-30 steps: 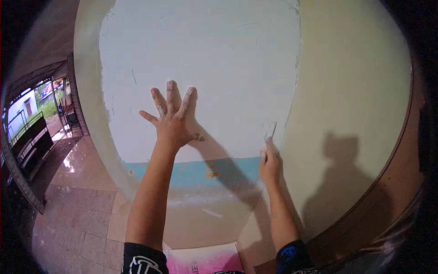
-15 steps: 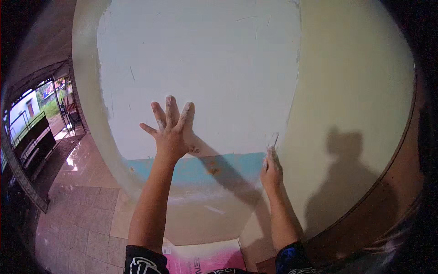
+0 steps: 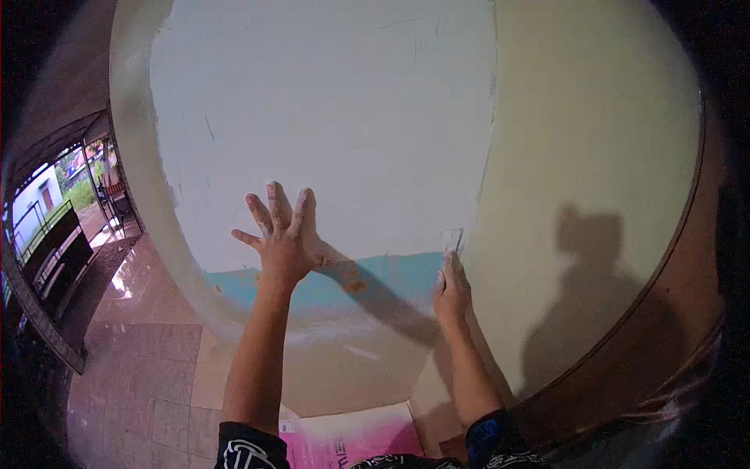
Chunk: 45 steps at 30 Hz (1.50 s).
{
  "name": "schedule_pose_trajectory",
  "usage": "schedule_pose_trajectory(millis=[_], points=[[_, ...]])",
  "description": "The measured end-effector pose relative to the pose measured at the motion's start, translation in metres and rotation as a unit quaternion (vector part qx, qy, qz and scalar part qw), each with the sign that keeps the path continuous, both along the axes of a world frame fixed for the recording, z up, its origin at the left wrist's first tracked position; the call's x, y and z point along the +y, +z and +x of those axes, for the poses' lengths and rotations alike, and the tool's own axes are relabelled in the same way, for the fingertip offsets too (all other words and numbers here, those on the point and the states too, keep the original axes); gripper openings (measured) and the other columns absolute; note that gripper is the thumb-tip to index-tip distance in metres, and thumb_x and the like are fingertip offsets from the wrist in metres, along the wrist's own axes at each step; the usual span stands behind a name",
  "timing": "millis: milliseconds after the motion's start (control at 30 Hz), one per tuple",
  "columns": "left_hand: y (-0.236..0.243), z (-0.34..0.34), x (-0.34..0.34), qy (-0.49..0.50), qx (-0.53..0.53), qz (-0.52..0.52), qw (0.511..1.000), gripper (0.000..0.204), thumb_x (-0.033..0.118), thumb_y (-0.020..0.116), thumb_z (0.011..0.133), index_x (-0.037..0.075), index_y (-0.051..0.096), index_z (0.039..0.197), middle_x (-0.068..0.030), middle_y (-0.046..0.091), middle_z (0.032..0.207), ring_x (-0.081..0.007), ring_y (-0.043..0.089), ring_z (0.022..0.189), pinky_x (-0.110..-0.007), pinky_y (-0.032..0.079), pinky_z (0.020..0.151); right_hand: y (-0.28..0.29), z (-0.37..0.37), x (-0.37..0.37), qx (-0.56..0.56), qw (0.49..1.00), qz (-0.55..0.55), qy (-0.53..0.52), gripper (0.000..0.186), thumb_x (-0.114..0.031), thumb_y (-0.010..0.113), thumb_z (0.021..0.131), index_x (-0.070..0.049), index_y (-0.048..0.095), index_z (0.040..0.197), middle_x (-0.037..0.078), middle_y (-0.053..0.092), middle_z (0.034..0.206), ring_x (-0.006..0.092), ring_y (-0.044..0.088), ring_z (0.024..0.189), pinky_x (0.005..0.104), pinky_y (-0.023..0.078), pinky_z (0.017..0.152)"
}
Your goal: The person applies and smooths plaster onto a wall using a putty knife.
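Pale, chalky dust coats the fingers of the left hand, and below each hand a bare forearm runs into a black sleeve, the left sleeve bearing a bold white outlined print, the right sleeve under the right hand a dark blue one

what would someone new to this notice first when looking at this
Probably the big white patch filling the upper middle of the view, with the left hand spread wide over its lower part and powdery residue on the fingers. To the right, the right hand grips a flat-bladed tool near the patch's lower right corner. A teal band runs below the white, and a dark shadow falls at far right.
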<state>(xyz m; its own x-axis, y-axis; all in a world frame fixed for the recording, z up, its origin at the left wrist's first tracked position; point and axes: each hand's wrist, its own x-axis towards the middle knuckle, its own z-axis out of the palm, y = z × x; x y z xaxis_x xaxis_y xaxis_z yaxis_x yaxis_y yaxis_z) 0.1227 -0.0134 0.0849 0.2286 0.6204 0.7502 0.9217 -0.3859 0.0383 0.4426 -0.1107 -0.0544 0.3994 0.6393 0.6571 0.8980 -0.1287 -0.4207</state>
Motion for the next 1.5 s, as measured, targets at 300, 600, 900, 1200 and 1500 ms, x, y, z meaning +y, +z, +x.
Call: schedule_pose_trajectory(millis=[300, 600, 900, 1200, 1500], points=[[0.006, -0.004, -0.015, 0.046, -0.018, -0.053, 0.997, 0.138, 0.050, 0.099, 0.043, 0.043, 0.025, 0.159, -0.0123, -0.003, 0.172, -0.0506, -0.012, 0.153, -0.092, 0.007, 0.097, 0.097, -0.012, 0.001, 0.064, 0.997, 0.014, 0.044, 0.056, -0.023, 0.052, 0.105, -0.019, 0.035, 0.159, 0.021, 0.062, 0.137, 0.0419, 0.061, 0.120, 0.0472, 0.049, 0.099], [0.012, 0.003, -0.017, 0.027, -0.013, -0.065, 0.997, 0.133, 0.046, 0.098, 0.049, 0.044, 0.025, 0.159, -0.0125, -0.001, 0.172, -0.0502, -0.014, 0.153, -0.094, 0.006, 0.095, 0.054, -0.001, 0.011, -0.085, 0.996, 0.018, 0.024, 0.067, -0.018, 0.057, 0.101, -0.022, 0.028, 0.162, 0.019, 0.064, 0.134, 0.0411, 0.064, 0.108, 0.0503, 0.053, 0.085], [0.007, -0.004, -0.011, 0.000, 0.032, -0.076, 0.997, 0.131, 0.034, 0.098, 0.052, 0.046, 0.023, 0.159, -0.0128, -0.003, 0.172, -0.0515, -0.011, 0.153, -0.093, 0.006, 0.096, -0.013, -0.001, 0.009, -0.057, 0.997, -0.001, 0.061, 0.066, -0.018, 0.060, 0.100, -0.018, 0.032, 0.160, 0.018, 0.054, 0.148, 0.0427, 0.060, 0.119, 0.0515, 0.048, 0.097], [-0.004, -0.021, -0.007, 0.031, 0.060, -0.038, 0.997, 0.132, 0.053, 0.096, 0.050, 0.043, 0.024, 0.160, -0.0124, -0.003, 0.172, -0.0476, -0.011, 0.155, -0.091, 0.004, 0.099, 0.117, -0.035, 0.022, -0.046, 0.996, 0.035, 0.066, 0.057, -0.027, 0.054, 0.104, -0.029, 0.037, 0.158, 0.020, 0.071, 0.091, 0.0381, 0.068, 0.087, 0.0498, 0.053, 0.078], [0.000, -0.041, -0.013, 0.089, -0.003, -0.055, 0.994, 0.135, 0.057, 0.097, 0.036, 0.051, 0.032, 0.154, -0.0033, 0.007, 0.172, -0.0436, -0.005, 0.156, -0.092, 0.007, 0.099, 0.071, -0.055, 0.019, -0.044, 0.994, -0.035, 0.096, 0.063, -0.029, 0.054, 0.104, -0.029, 0.028, 0.161, 0.019, 0.072, 0.092, 0.0369, 0.069, 0.077, 0.0495, 0.055, 0.065]])
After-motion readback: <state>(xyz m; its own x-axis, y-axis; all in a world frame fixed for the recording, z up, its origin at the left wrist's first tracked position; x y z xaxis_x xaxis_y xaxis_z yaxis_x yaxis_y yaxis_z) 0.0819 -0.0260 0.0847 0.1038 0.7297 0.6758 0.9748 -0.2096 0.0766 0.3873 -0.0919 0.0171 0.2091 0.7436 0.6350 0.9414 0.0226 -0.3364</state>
